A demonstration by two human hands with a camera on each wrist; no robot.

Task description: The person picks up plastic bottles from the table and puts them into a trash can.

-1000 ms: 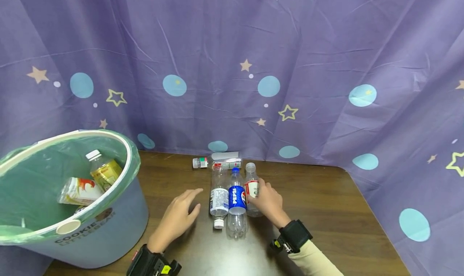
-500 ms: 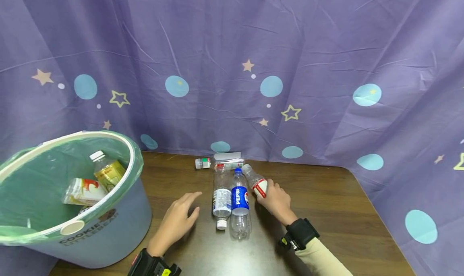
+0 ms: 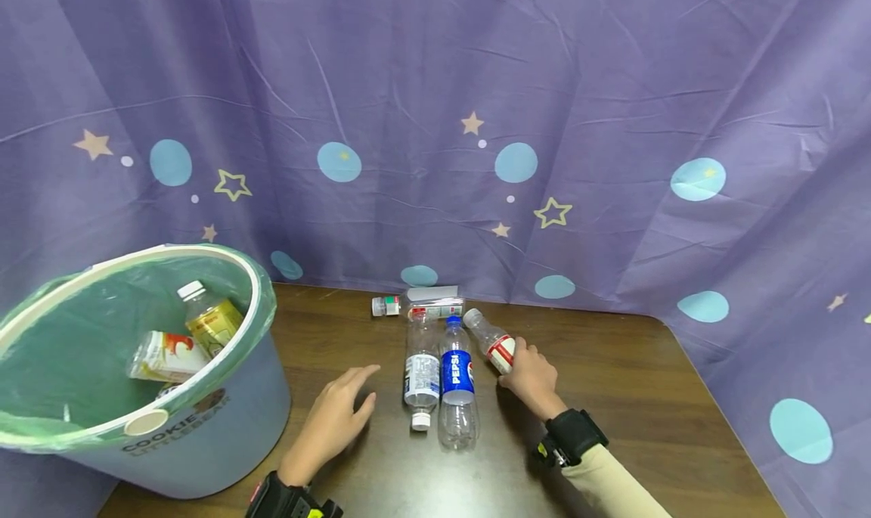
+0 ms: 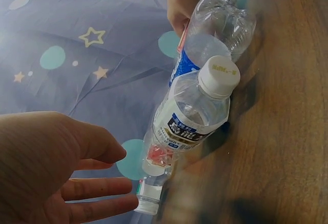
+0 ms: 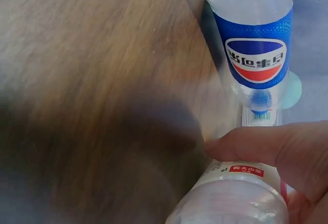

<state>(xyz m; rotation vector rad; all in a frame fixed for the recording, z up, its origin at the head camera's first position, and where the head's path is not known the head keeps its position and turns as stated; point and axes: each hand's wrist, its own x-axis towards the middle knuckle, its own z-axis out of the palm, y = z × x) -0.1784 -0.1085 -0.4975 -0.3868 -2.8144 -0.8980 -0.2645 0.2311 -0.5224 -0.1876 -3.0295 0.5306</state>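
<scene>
Bottle with red-and-white label (image 3: 495, 344), clear plastic, looks empty, no cap visible on its neck, held tilted just right of frame centre in the head view with the neck pointing up-left. Right hand (image 3: 534, 376) has fingers and thumb curled round its lower body; right wrist view shows the thumb (image 5: 259, 144) across the bottle (image 5: 233, 196) above the red label strip. Step in hand looks like the pick-up: bottle gripped and apparently tipped off the table (image 3: 612, 382), though contact at its base is hidden. Judging by the lined bin (image 3: 146, 423) at lower left, which already has a bottle and a carton in it, next move likely calls for a lift clear of the neighbours and a carry leftward across them. Just left of it lie the Pepsi bottle (image 3: 457, 378), blue label and blue cap, and the white-capped water bottle (image 3: 422, 370), side by side, touching or nearly so. Left hand (image 3: 331, 420) rests flat on the table left of those, fingers relaxed and spread, holding nothing (image 4: 46, 167). Another small bottle (image 3: 418, 305) lies crosswise behind, near the purple star curtain (image 3: 612, 125).
</scene>
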